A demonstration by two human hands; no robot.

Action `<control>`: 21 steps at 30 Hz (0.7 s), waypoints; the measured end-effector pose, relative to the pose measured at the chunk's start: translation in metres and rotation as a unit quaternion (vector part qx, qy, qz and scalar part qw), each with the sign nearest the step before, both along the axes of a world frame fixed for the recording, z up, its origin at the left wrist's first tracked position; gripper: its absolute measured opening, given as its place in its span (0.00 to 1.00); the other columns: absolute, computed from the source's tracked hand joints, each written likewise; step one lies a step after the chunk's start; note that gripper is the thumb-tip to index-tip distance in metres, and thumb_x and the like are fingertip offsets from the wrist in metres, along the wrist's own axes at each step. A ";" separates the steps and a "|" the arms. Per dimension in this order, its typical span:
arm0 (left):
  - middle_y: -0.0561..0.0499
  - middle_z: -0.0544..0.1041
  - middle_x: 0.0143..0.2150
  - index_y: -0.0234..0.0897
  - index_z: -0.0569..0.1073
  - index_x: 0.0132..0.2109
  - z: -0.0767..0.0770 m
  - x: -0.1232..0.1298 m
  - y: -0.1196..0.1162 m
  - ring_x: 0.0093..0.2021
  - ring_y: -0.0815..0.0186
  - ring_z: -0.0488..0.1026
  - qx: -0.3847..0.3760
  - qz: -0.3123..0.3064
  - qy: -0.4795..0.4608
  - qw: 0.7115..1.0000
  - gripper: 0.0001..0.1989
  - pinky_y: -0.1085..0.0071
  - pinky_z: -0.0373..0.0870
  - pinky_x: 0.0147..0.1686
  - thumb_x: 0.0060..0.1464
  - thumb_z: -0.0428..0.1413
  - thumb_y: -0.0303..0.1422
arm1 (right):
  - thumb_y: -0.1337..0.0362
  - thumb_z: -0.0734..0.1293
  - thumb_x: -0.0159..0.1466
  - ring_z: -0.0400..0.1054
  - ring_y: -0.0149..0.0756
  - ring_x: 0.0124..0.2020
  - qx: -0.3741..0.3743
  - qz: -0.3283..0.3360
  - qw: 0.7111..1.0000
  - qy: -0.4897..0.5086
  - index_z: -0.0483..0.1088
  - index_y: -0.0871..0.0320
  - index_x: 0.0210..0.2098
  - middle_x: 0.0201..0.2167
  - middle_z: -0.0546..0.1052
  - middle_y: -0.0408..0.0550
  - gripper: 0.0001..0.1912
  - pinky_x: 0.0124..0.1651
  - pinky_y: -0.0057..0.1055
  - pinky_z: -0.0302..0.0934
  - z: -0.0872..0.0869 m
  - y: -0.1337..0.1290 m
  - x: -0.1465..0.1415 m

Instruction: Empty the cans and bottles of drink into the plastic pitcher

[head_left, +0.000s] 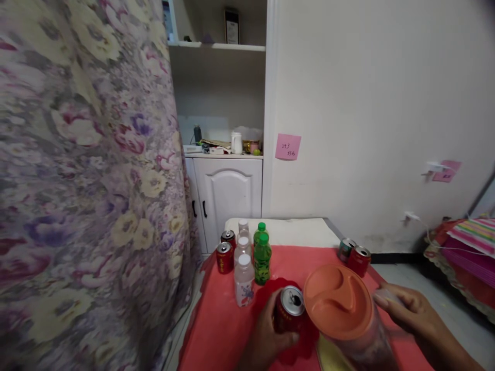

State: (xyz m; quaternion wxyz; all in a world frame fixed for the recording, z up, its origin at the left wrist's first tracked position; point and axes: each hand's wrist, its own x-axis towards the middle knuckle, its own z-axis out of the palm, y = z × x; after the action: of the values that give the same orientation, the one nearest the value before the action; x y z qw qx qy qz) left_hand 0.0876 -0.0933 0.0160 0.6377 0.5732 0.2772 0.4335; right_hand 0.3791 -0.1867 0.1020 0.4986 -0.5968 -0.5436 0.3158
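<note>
In the head view, the left hand (266, 332) is closed round an opened dark-red can (288, 319), low over the red-covered bench (216, 330). Just beside it comes the orange-lidded pitcher (340, 304), tilted, its handle gripped in the right hand (413, 312). Left of them stand three white-capped bottles (244, 283), two green bottles (262, 263) and two red cans (225, 258); two more cans (359, 261) wait at the right edge.
</note>
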 end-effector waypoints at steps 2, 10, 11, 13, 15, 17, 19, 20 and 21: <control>0.44 0.74 0.60 0.43 0.68 0.58 0.002 0.000 -0.001 0.64 0.46 0.67 -0.012 -0.008 -0.011 1.000 0.41 0.51 0.58 0.65 0.32 0.68 0.28 | 0.43 0.65 0.61 0.49 0.31 0.26 0.000 0.004 1.000 -0.008 0.56 0.55 0.21 0.23 0.53 0.39 0.26 0.28 0.27 0.48 -0.002 0.002 0.003; 0.43 0.74 0.60 0.42 0.68 0.58 0.003 0.001 -0.002 0.64 0.44 0.65 -0.019 -0.017 -0.028 0.999 0.42 0.49 0.56 0.65 0.31 0.69 0.32 | 0.41 0.67 0.58 0.51 0.31 0.25 -0.005 0.005 0.999 -0.040 0.59 0.56 0.19 0.20 0.57 0.39 0.27 0.27 0.28 0.49 0.008 0.008 -0.001; 0.43 0.74 0.60 0.42 0.68 0.58 0.003 0.001 -0.002 0.64 0.43 0.65 -0.017 -0.018 -0.030 0.999 0.42 0.49 0.56 0.65 0.31 0.69 0.33 | 0.42 0.67 0.58 0.51 0.31 0.25 -0.001 0.002 0.999 -0.042 0.60 0.56 0.19 0.20 0.57 0.39 0.27 0.27 0.28 0.49 0.011 0.008 -0.003; 0.43 0.74 0.60 0.42 0.69 0.58 0.003 0.001 -0.002 0.64 0.43 0.65 -0.017 -0.016 -0.027 0.999 0.42 0.49 0.57 0.65 0.31 0.70 0.33 | 0.42 0.67 0.58 0.51 0.31 0.25 0.004 -0.007 0.999 -0.044 0.59 0.56 0.19 0.20 0.57 0.39 0.27 0.28 0.28 0.49 0.015 0.007 -0.007; 0.43 0.74 0.60 0.42 0.69 0.58 0.005 0.001 -0.003 0.64 0.43 0.65 -0.017 -0.014 -0.020 1.000 0.42 0.49 0.57 0.64 0.32 0.70 0.32 | 0.41 0.67 0.58 0.51 0.31 0.25 0.006 -0.012 0.999 -0.051 0.58 0.56 0.18 0.20 0.56 0.39 0.28 0.27 0.28 0.49 0.017 0.007 -0.008; 0.43 0.75 0.59 0.42 0.70 0.58 0.006 0.001 -0.004 0.63 0.43 0.66 -0.019 -0.014 -0.016 1.000 0.41 0.50 0.58 0.64 0.32 0.69 0.31 | 0.39 0.67 0.57 0.51 0.31 0.25 0.000 -0.002 0.998 -0.063 0.58 0.56 0.18 0.19 0.56 0.40 0.28 0.27 0.28 0.49 0.017 0.009 -0.006; 0.44 0.75 0.59 0.42 0.70 0.58 0.005 0.001 -0.004 0.63 0.44 0.66 -0.021 -0.015 -0.022 0.999 0.41 0.49 0.58 0.64 0.32 0.69 0.30 | 0.39 0.67 0.56 0.53 0.32 0.24 -0.002 0.006 0.997 -0.076 0.60 0.56 0.18 0.19 0.58 0.40 0.28 0.26 0.28 0.50 0.017 0.012 -0.002; 0.44 0.74 0.59 0.43 0.70 0.58 0.004 0.001 -0.004 0.63 0.44 0.66 -0.024 -0.017 -0.028 0.999 0.41 0.49 0.57 0.64 0.32 0.69 0.30 | 0.40 0.67 0.56 0.53 0.32 0.24 -0.002 0.009 0.997 -0.081 0.60 0.56 0.18 0.19 0.58 0.40 0.28 0.26 0.28 0.51 0.017 0.013 -0.001; 0.45 0.74 0.60 0.43 0.70 0.58 0.003 0.001 -0.003 0.64 0.44 0.65 -0.027 -0.022 -0.035 0.999 0.42 0.49 0.57 0.65 0.31 0.69 0.31 | 0.40 0.67 0.57 0.54 0.32 0.24 -0.003 0.011 0.996 -0.085 0.61 0.56 0.18 0.19 0.59 0.40 0.28 0.27 0.28 0.51 0.018 0.014 0.000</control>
State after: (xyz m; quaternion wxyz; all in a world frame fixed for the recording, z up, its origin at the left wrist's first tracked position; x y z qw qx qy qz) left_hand 0.0887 -0.0966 0.0191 0.6717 0.5459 0.2539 0.4316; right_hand 0.3795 -0.1730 0.1197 0.4450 -0.6169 -0.5897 0.2715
